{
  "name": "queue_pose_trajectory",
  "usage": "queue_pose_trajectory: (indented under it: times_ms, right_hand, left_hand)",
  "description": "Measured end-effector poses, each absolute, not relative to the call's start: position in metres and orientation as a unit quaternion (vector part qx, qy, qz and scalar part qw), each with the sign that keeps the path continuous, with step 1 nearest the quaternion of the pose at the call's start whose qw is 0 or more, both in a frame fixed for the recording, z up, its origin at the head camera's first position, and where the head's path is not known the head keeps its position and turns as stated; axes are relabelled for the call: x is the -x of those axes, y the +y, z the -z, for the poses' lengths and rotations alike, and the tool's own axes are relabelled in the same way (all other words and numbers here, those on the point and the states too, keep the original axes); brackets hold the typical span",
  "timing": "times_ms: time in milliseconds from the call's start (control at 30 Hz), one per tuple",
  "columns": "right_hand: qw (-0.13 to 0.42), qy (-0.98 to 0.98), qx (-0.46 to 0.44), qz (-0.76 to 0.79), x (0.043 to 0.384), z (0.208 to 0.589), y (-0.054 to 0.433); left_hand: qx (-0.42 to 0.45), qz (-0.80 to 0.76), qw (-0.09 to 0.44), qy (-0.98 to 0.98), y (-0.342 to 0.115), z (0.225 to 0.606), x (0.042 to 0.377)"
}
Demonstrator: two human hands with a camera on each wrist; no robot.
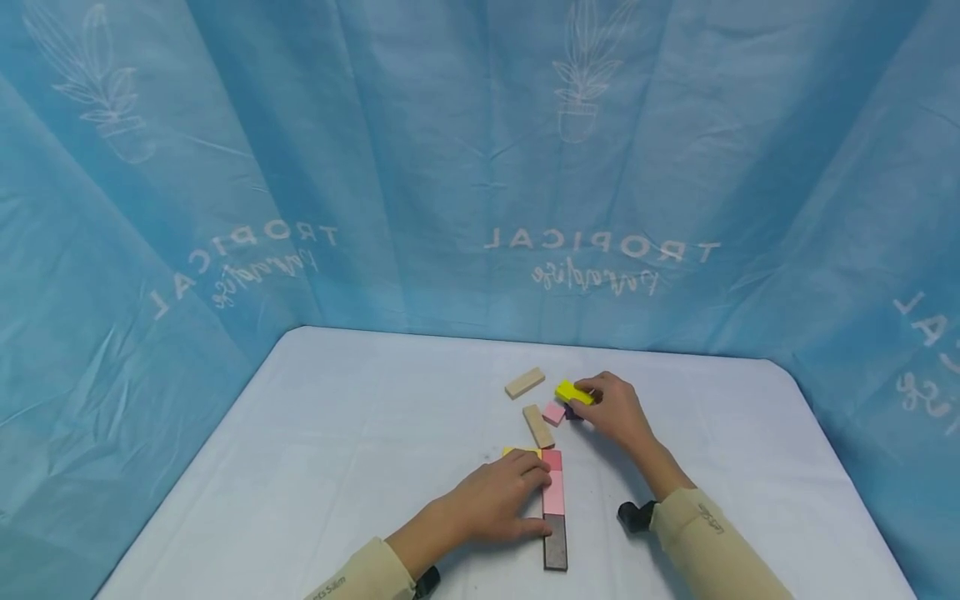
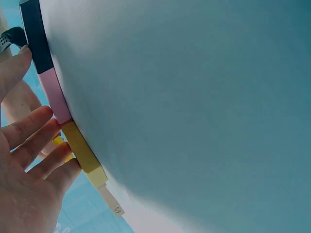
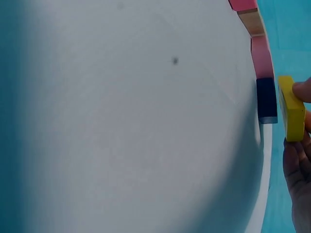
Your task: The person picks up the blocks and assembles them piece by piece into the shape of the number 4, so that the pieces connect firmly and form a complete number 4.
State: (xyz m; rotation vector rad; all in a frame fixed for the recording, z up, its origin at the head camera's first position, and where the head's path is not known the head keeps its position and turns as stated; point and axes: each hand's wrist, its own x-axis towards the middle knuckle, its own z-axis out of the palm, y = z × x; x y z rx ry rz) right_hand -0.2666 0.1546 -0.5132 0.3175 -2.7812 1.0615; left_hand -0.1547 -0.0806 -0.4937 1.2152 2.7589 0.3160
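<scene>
Two bare hands over a white table (image 1: 337,450). Right hand (image 1: 617,408), farther from the body: thumb and fingers pinching a bright yellow block (image 1: 572,392), close to a dark blue block (image 3: 266,97). Left hand (image 1: 501,500), nearer: nothing grasped, fingers and thumb extended and resting along a straight row. In that row, near to far, end to end: a dark grey block (image 1: 556,546), a pink block (image 1: 552,493), a red block (image 1: 552,460). Left of the red end, partly under the left fingers, a second yellow block (image 2: 83,151). Apparently set in place already: this tidy group of four. Just beyond, a slanted wooden block (image 1: 537,427), contact with the red end hard to tell; then a small pink block (image 1: 553,413) beside the dark blue one, and a farther wooden block (image 1: 524,382) off to the left. Probably left to place: those four loose pieces plus the one in hand, so perhaps about halfway along. Behind everything, a hanging blue curtain (image 1: 420,150) with mirrored lettering.
</scene>
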Motion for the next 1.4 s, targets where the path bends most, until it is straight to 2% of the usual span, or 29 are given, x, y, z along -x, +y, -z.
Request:
queue_pose_trajectory:
  times_ms: [1400]
  right_hand:
    - [-0.029,-0.919,-0.219,-0.325,0.222,0.506,0.173]
  left_hand:
    - [-0.397,-0.095,0.059,0.911,-0.08,0.494,0.154]
